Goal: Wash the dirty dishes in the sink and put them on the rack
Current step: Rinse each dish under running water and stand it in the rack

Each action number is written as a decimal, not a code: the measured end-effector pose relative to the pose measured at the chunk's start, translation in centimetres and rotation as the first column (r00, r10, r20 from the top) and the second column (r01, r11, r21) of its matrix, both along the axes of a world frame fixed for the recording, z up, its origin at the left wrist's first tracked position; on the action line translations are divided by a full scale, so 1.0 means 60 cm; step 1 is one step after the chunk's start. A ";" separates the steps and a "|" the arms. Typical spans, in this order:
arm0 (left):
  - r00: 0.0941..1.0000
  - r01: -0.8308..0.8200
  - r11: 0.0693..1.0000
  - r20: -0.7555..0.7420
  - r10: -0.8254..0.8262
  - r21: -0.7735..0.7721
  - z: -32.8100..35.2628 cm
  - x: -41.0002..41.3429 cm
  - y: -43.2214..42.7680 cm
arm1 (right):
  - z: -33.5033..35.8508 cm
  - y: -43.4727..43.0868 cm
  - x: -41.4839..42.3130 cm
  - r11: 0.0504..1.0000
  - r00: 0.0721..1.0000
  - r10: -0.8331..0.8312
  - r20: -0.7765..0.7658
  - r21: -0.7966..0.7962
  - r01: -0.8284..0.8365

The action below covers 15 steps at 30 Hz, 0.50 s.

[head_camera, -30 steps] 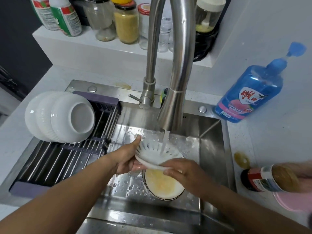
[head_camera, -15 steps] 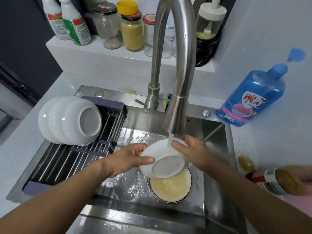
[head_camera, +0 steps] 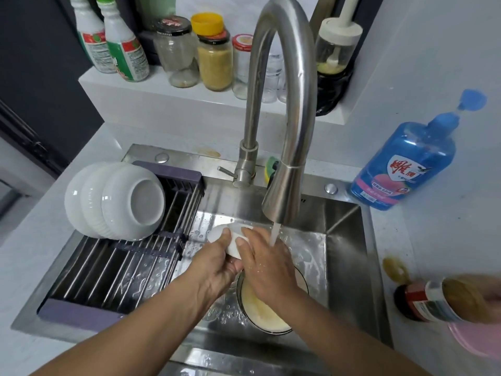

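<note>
At the lower centre of the frame, one dirty bowl (head_camera: 257, 310) with a yellowish film is seen standing on the floor of the sink (head_camera: 348, 267), partly hidden under the wrists. Just above it, two hands are held together. One small white bowl (head_camera: 230, 241) is gripped by the left hand (head_camera: 217, 267), with the thumb laid over its rim. The fingers of the right hand (head_camera: 268, 267) are laid across its other side; because the thumb is hidden, it cannot be told whether this hand clasps or only presses. The bowl is held on edge, just left of the water stream (head_camera: 274, 234), which falls on the right hand instead.

The coming move is judged to turn on the rack (head_camera: 108, 272), which lies directly left of the hands over the sink's left half. The left hand is the nearer to it. Its bars run from lower left to upper right, and bare bars are seen in its nearer part.

Further back on the rack, three clean bowls (head_camera: 116, 202) are nested on their sides, bases turned right. Beyond them one faucet (head_camera: 284, 131) is arched, and one blue soap bottle (head_camera: 404, 166) is seen at right.
</note>
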<state>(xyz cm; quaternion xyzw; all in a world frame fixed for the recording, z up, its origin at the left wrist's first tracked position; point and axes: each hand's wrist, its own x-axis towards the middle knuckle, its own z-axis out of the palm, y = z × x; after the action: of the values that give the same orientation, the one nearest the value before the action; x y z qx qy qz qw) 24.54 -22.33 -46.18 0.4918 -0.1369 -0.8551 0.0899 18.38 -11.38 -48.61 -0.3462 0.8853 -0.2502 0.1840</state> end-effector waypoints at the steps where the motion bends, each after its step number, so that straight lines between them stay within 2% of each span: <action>1: 1.000 -0.020 1.000 0.017 0.020 0.010 0.002 -0.001 0.004 | 0.001 0.000 0.005 0.996 0.996 -0.082 0.042 -0.027 0.083; 3: 0.999 -0.036 0.999 0.023 0.036 0.012 -0.001 0.001 0.015 | -0.005 -0.010 -0.002 0.949 0.943 -0.293 0.156 -0.072 0.307; 5: 1.000 -0.008 1.000 0.009 0.008 0.013 -0.002 0.008 0.018 | -0.016 -0.018 -0.023 0.867 0.827 -0.464 0.318 -0.029 0.498; 8: 0.992 0.115 0.993 -0.058 -0.114 0.012 0.005 0.030 0.001 | -0.030 -0.009 -0.075 0.733 0.563 -0.599 0.569 0.106 0.672; 10: 0.959 0.264 0.964 -0.099 -0.266 -0.035 0.007 0.047 -0.020 | -0.049 0.009 -0.110 0.682 0.352 -0.590 0.726 0.215 0.699; 11: 0.932 0.338 0.939 -0.111 -0.344 -0.071 0.004 0.052 -0.031 | -0.060 0.018 -0.121 0.682 0.288 -0.568 0.771 0.246 0.689; 13: 0.888 0.435 0.890 -0.100 -0.449 -0.139 -0.007 0.057 -0.050 | -0.081 0.028 -0.130 0.695 0.252 -0.501 0.828 0.211 0.688; 15: 0.869 0.478 0.850 -0.020 -0.494 -0.220 -0.022 0.053 -0.057 | -0.048 0.022 -0.114 0.664 0.258 -0.502 0.825 0.177 0.726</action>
<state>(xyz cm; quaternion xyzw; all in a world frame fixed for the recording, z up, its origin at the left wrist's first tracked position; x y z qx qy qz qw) 27.71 -25.74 -47.49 0.3962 -0.3418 -0.8490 -0.0732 11.55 -10.05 -51.49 0.1700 0.7139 -0.5358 0.4176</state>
